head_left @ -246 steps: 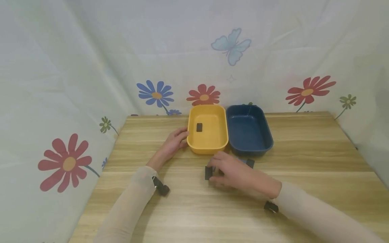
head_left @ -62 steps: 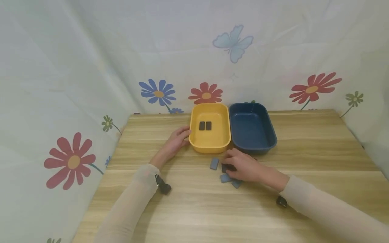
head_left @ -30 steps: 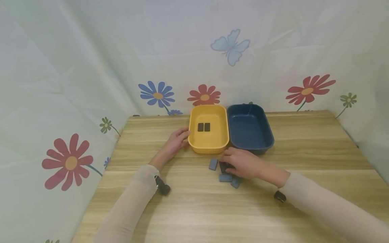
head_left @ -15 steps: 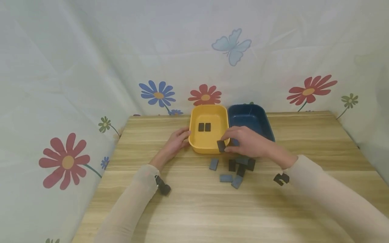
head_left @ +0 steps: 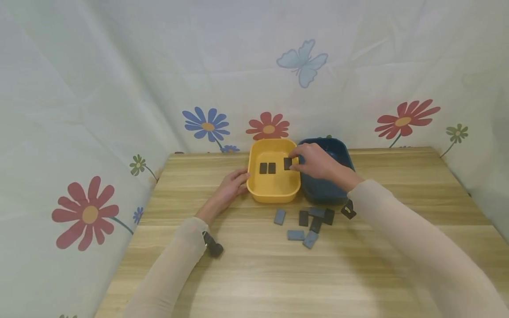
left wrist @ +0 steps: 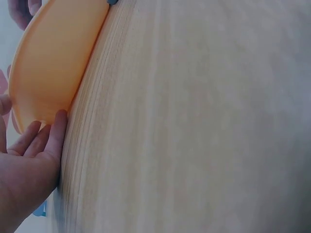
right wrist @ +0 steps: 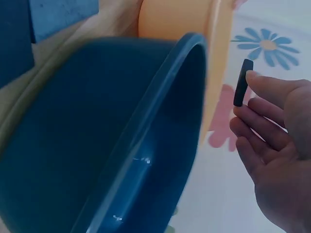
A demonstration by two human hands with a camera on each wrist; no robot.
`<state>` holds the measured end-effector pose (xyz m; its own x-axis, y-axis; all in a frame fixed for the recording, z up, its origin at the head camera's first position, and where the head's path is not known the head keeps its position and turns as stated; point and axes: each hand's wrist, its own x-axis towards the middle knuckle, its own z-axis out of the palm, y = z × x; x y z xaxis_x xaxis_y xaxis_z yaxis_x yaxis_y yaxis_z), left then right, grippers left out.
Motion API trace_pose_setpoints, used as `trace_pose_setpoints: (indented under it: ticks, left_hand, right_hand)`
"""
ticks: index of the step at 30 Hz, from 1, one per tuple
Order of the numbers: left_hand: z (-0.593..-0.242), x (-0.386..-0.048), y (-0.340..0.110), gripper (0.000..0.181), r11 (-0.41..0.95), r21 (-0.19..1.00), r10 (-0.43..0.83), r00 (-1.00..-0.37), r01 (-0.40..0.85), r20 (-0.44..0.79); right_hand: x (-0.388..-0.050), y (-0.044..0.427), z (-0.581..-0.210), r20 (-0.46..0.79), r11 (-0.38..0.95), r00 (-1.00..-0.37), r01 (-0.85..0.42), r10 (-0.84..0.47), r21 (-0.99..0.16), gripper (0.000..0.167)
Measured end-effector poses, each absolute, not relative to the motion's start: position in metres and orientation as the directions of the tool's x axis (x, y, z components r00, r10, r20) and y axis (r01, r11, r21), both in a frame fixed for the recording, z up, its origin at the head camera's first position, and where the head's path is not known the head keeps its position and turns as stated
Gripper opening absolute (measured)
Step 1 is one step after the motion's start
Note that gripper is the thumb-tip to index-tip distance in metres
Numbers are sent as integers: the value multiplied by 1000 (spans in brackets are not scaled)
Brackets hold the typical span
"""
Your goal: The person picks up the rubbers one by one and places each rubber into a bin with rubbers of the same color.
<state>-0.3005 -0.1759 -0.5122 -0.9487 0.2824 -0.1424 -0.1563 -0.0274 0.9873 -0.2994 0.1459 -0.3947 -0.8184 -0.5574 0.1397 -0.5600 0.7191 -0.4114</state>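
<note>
My right hand [head_left: 314, 161] pinches a black tile [head_left: 288, 164] above the right part of the yellow bin [head_left: 274, 198]. In the right wrist view the black tile [right wrist: 243, 82] stands on edge between thumb and fingers of my right hand [right wrist: 277, 131]. Two black tiles [head_left: 263, 168] lie side by side inside the yellow bin. My left hand [head_left: 228, 190] rests its fingers against the bin's left side; the left wrist view shows the fingertips of my left hand [left wrist: 34, 165] touching the yellow wall [left wrist: 53, 63].
A dark blue bin [head_left: 324, 190] stands right of the yellow one, partly behind my right hand. On the wooden table [head_left: 254, 274], in front of the bins, lie several black tiles [head_left: 304, 218] and blue-grey tiles [head_left: 296, 235], some overlapping. A flowered curtain [head_left: 338, 110] hangs behind.
My right hand has picked a black tile from the pile and moved it up and away over the yellow bin. A second black tile lay down in that bin earlier. My left hand has stayed.
</note>
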Motion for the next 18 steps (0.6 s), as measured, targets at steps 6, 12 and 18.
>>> trace_pose_setpoints:
  ticks: [6, 12, 18]
  left_hand:
    - [-512, -300, -175, 55, -31, 986, 289, -946, -163, -147]
    - [-509, -298, -175, 54, -39, 987, 289, -948, -154, -136]
    - [-511, -300, -177, 54, -36, 988, 302, -944, -152, -135]
  right_hand:
    - [-323, 135, -407, 100, 759, -842, -524, -530, -387, 38]
    - [-334, 124, -412, 65, 779, -833, -539, -550, -320, 38]
    - [-342, 116, -421, 26, 803, -839, -528, -543, -278, 37]
